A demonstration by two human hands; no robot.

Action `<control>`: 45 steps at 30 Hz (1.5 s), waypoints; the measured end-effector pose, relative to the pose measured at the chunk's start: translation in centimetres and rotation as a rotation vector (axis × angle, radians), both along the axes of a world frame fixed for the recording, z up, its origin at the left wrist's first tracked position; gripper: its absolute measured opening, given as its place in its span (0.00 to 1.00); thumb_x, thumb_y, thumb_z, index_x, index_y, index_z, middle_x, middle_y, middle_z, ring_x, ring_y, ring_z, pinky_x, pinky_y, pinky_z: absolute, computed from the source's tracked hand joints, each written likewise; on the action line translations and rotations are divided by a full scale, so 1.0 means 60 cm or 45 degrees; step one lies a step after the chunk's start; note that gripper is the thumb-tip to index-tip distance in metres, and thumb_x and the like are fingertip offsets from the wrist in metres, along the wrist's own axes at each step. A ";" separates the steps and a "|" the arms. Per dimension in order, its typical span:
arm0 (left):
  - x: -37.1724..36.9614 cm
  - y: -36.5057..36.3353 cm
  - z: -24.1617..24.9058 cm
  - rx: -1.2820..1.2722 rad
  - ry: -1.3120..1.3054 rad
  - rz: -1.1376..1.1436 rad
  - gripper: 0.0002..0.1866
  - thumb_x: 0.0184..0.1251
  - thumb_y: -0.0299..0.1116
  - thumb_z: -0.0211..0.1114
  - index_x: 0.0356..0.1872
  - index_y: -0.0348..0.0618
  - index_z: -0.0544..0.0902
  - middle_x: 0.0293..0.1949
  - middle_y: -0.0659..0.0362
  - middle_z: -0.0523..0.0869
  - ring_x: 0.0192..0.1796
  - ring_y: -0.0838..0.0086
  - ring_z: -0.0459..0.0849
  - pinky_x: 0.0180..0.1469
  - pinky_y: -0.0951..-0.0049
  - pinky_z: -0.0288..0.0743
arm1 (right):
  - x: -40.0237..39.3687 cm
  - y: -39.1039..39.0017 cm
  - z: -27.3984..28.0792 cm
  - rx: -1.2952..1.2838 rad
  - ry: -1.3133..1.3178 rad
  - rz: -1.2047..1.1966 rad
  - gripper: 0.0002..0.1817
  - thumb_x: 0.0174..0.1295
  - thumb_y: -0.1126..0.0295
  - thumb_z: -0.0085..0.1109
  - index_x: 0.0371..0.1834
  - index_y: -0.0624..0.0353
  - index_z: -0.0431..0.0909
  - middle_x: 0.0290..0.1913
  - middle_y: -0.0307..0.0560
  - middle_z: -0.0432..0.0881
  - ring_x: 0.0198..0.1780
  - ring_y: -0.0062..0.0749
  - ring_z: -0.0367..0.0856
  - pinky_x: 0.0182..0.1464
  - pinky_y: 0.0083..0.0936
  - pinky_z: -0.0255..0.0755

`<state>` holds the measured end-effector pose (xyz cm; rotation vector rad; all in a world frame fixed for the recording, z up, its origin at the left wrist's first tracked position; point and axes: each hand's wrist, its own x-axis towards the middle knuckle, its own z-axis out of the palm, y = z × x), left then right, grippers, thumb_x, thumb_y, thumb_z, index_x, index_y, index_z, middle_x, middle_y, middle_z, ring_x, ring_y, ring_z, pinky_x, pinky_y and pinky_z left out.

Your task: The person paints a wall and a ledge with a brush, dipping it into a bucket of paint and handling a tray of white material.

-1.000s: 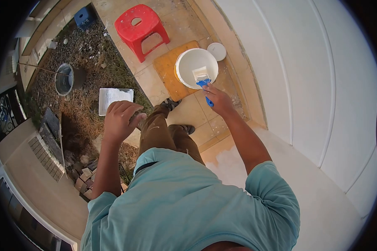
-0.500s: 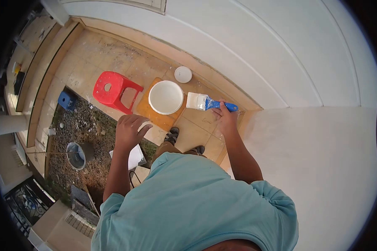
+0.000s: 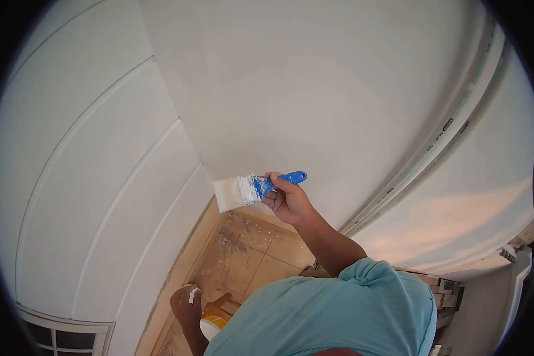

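A wide paintbrush (image 3: 246,190) with a blue, paint-spattered handle is in my right hand (image 3: 288,202), fingers wrapped round the handle. Its pale bristles point left, in front of the corner where two white walls meet. White paint coats the ferrule. Lower down, my left hand (image 3: 186,304) is curled closed, with a small white strip showing by its fingers; I cannot tell what it is. Just beside that wrist is a white bucket (image 3: 209,330) with a yellow side, partly hidden by my shirt.
Grooved white wall (image 3: 101,166) runs along the left, above a window frame (image 3: 65,329). A smooth white wall (image 3: 314,89) stands ahead, with long white pipes (image 3: 433,142) on its right. Paint spots mark the tiled floor (image 3: 249,249). A wooden stool (image 3: 222,304) is by the bucket.
My view has swung from the floor to the wall corner. The brush is now up before the walls, still in my right hand. My left hand has gone from loosely open to curled.
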<state>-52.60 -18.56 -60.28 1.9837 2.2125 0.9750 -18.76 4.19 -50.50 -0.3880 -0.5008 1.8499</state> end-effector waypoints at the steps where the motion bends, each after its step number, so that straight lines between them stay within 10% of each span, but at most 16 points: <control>1: 0.020 0.044 0.012 0.034 -0.073 -0.070 0.08 0.55 0.32 0.70 0.35 0.43 0.86 0.37 0.54 0.88 0.45 0.58 0.84 0.53 0.59 0.73 | 0.048 0.004 0.000 0.004 0.081 -0.054 0.09 0.71 0.66 0.54 0.46 0.59 0.77 0.48 0.48 0.84 0.45 0.33 0.86 0.52 0.31 0.82; 8: 0.210 0.340 0.162 0.111 -0.098 -1.014 0.11 0.61 0.33 0.68 0.39 0.35 0.86 0.40 0.43 0.87 0.45 0.47 0.83 0.51 0.54 0.75 | 0.334 -0.095 0.191 0.465 0.222 -0.953 0.10 0.65 0.73 0.61 0.49 0.58 0.77 0.53 0.49 0.81 0.53 0.37 0.84 0.58 0.36 0.82; 19: 0.544 0.505 0.596 1.245 0.581 -1.960 0.17 0.52 0.48 0.75 0.41 0.56 0.87 0.43 0.67 0.87 0.51 0.69 0.82 0.60 0.54 0.69 | 0.483 -0.279 0.491 1.606 -0.383 -2.145 0.13 0.67 0.75 0.58 0.54 0.62 0.75 0.52 0.54 0.83 0.54 0.41 0.84 0.60 0.40 0.78; 31: 0.849 0.476 0.877 2.262 0.776 -1.593 0.29 0.61 0.54 0.68 0.63 0.58 0.78 0.63 0.64 0.79 0.68 0.70 0.73 0.69 0.57 0.65 | 0.425 -0.319 0.648 1.373 -1.013 -2.677 0.11 0.63 0.76 0.61 0.48 0.65 0.76 0.43 0.52 0.82 0.47 0.35 0.84 0.51 0.32 0.82; 38: 0.917 0.457 0.918 2.287 1.080 -1.349 0.32 0.62 0.66 0.60 0.63 0.63 0.77 0.66 0.66 0.76 0.72 0.73 0.67 0.72 0.55 0.62 | 0.468 -0.310 0.712 1.541 -1.231 -2.620 0.12 0.62 0.75 0.64 0.47 0.68 0.77 0.45 0.53 0.82 0.48 0.37 0.84 0.53 0.31 0.82; 45: 0.965 0.475 0.921 2.506 0.964 -1.307 0.31 0.58 0.74 0.55 0.42 0.58 0.81 0.51 0.68 0.78 0.66 0.72 0.70 0.73 0.49 0.57 | 0.554 -0.281 0.758 1.683 -1.353 -2.491 0.13 0.61 0.74 0.65 0.46 0.68 0.79 0.46 0.55 0.82 0.49 0.39 0.84 0.55 0.33 0.81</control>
